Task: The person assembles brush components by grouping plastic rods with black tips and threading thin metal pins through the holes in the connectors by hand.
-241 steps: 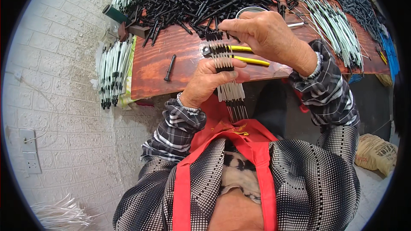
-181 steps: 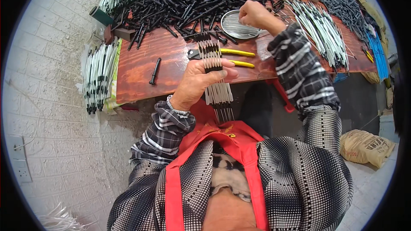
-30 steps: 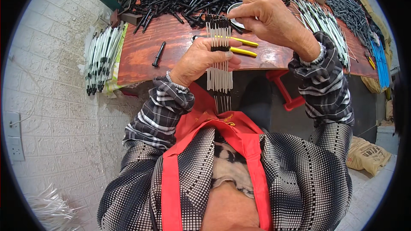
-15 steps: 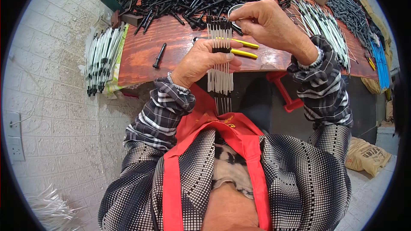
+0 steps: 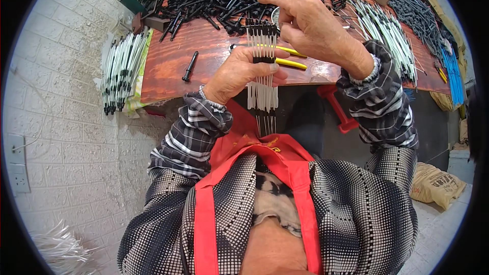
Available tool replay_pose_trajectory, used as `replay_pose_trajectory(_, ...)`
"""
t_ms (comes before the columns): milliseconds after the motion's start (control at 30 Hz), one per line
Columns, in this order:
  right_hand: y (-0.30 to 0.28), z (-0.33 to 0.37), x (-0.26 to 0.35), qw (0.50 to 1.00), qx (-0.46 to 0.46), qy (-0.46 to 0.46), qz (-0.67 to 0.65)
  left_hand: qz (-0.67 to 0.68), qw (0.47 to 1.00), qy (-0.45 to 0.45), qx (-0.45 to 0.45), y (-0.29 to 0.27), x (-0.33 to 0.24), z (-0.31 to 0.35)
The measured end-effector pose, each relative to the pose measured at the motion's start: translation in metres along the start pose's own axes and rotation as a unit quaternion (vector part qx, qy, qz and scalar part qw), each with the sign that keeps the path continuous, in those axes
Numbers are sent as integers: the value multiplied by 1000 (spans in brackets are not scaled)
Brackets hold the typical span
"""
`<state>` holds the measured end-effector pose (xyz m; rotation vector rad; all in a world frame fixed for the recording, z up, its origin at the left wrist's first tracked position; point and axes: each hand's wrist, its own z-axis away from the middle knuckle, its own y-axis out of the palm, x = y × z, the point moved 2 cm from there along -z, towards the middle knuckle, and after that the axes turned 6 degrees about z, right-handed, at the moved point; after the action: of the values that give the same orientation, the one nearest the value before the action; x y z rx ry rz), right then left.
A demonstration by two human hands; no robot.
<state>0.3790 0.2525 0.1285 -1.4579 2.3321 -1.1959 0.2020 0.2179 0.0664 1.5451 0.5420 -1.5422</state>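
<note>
Just above the centre of the frame, the left hand point(image 5: 237, 74) pinched a row of white-and-black rods point(image 5: 263, 98), which stuck out both above and below its fingers. Beside their upper ends, the right hand point(image 5: 321, 29) had its index finger stretched leftward; whether its curled fingers held anything, I could not tell.

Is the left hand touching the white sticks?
Touching. The head view shows the left hand gripping the white sticks: its thumb lies across their front, and fingertips show past their far side.
</note>
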Motion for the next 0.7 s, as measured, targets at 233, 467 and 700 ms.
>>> replay_pose_trajectory(233, 5, -7, 7, 999, -30, -8, 42, 1, 1000, -2, 4, -2, 1, -5)
replay_pose_trajectory(467, -13, -1, -9, 999, -38, 17, 14, -15, 1000, 1, -10, 1, 1, -8)
replay_pose_trajectory(700, -21, 7, -53, 980, 136, 126, -70, -17, 1000, 13, -19, -6, 6, -9)
